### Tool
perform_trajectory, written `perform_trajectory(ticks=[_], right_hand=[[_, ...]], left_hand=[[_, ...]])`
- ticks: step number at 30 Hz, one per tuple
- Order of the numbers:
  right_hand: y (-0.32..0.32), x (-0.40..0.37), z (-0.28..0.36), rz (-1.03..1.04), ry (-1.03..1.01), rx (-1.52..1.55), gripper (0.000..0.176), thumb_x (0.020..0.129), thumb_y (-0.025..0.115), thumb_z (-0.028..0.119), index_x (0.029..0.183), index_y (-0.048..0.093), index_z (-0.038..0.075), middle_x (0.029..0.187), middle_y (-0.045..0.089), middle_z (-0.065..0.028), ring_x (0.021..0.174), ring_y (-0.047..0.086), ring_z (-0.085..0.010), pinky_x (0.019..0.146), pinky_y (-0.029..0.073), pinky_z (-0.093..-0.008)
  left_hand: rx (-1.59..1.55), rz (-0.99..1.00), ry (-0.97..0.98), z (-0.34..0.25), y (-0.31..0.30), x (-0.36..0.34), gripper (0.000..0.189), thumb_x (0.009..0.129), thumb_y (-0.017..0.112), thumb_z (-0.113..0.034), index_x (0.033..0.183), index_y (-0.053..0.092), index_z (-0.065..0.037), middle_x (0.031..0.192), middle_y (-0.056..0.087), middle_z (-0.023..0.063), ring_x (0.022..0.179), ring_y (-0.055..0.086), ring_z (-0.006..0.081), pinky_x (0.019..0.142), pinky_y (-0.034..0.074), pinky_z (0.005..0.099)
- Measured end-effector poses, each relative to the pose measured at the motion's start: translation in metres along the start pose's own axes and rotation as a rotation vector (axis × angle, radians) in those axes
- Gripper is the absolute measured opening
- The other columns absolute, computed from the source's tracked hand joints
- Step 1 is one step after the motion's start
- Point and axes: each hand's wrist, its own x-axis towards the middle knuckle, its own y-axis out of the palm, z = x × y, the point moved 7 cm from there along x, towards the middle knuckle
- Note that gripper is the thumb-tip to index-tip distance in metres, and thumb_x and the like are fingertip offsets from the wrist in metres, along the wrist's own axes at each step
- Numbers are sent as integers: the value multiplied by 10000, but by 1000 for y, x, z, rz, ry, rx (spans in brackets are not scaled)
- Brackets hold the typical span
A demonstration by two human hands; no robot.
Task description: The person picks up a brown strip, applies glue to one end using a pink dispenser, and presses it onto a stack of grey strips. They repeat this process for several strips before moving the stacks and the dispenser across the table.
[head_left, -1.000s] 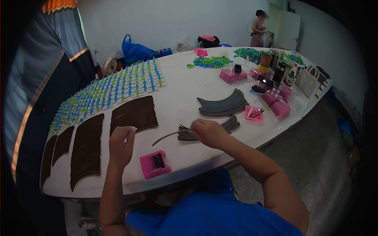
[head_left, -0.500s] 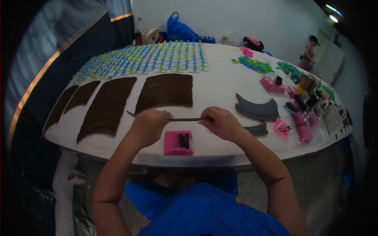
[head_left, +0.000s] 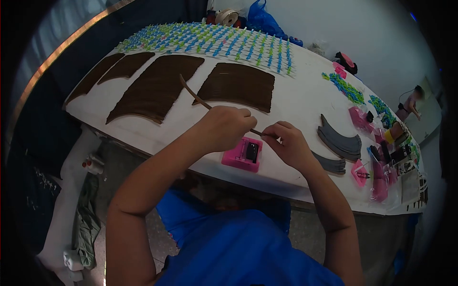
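A thin, curved brown strip point(head_left: 191, 93) runs through both my hands above the near part of the table. My left hand point(head_left: 228, 127) is closed around it, and a long end sticks out past that hand toward the upper left. On the other side, my right hand point(head_left: 290, 143) pinches the strip close to its end between thumb and fingers. Only a short length shows between the two hands. Just below them a pink holder point(head_left: 233, 159) with a black part in it stands on the white table point(head_left: 296, 95).
Dark brown panels of strips point(head_left: 241, 86) lie behind and to the left. Rows of blue and green pieces point(head_left: 210, 40) cover the back. Grey curved strips point(head_left: 338, 139) and pink packages point(head_left: 380, 183) lie at right. Another person point(head_left: 409, 106) stands far right.
The view has turned and tilted. My hands have come closer together, the left has slid along the strip, and more of its free end sticks out at the upper left.
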Motion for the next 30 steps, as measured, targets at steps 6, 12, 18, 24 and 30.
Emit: perform_trajectory(ticks=[6,12,18,24,30], right_hand=[[10,-3,-2,9,11,23,66,944,755,54,1009,755,47,948,726,-115,907,715,-312,771,594,-417],[13,-3,-4,30,1,57,114,951,727,26,1061,751,47,973,721,-126,891,724,-322,755,603,-411],[16,-5,-2,35,13,90,118,952,727,27,1065,751,54,968,722,-123,880,727,-322,751,600,-412],[18,-7,-3,25,-21,37,112,966,741,33,1076,757,41,981,738,-105,841,721,-254,703,587,-360],[17,-6,-1,33,8,51,101,944,751,49,1044,754,59,958,732,-109,901,724,-313,760,584,-419]], left_hand=[[56,-19,67,-3,-4,-1,125,818,701,-43,941,716,-58,869,684,105,824,716,335,702,565,456],[106,-12,97,-6,-10,2,135,809,710,-24,936,731,-63,848,686,92,847,715,311,746,565,436],[140,-10,140,-10,-11,4,80,819,710,-48,894,725,-69,836,684,80,860,696,279,796,560,417],[168,3,138,-14,-11,4,18,855,708,-101,853,721,-90,834,706,75,891,716,272,819,560,419],[166,15,135,-14,-11,5,29,859,710,-107,856,733,-90,852,726,75,912,719,269,840,564,412]])
